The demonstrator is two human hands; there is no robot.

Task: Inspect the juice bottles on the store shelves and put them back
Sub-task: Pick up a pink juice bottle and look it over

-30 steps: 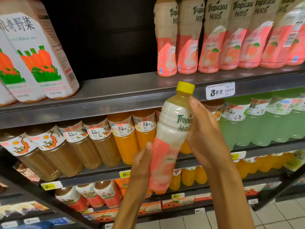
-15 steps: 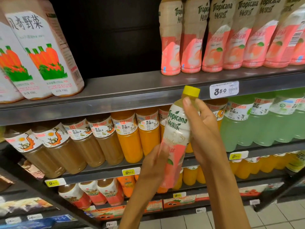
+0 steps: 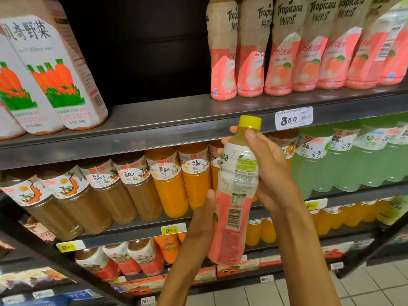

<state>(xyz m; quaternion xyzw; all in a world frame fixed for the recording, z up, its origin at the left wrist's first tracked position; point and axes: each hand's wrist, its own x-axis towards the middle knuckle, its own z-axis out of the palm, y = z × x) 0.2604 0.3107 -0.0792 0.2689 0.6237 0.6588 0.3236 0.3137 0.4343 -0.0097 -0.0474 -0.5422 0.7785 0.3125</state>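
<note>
Two white cartons (image 3: 55, 71) printed with carrots stand tilted at the left end of the top grey shelf (image 3: 167, 120). A white price tag (image 3: 293, 118) reading 3.50 is stuck to that shelf's front edge. Yellow price tags (image 3: 173, 229) mark the lower shelf edges. Pale floor tiles (image 3: 375, 283) show at the bottom right.

We could not read the small print on the held bottle (image 3: 234, 195); its brand name wrapped out of sight. The top edge cropped the peach bottles (image 3: 287, 47), and lower-left packages (image 3: 33, 279) were blurred.
</note>
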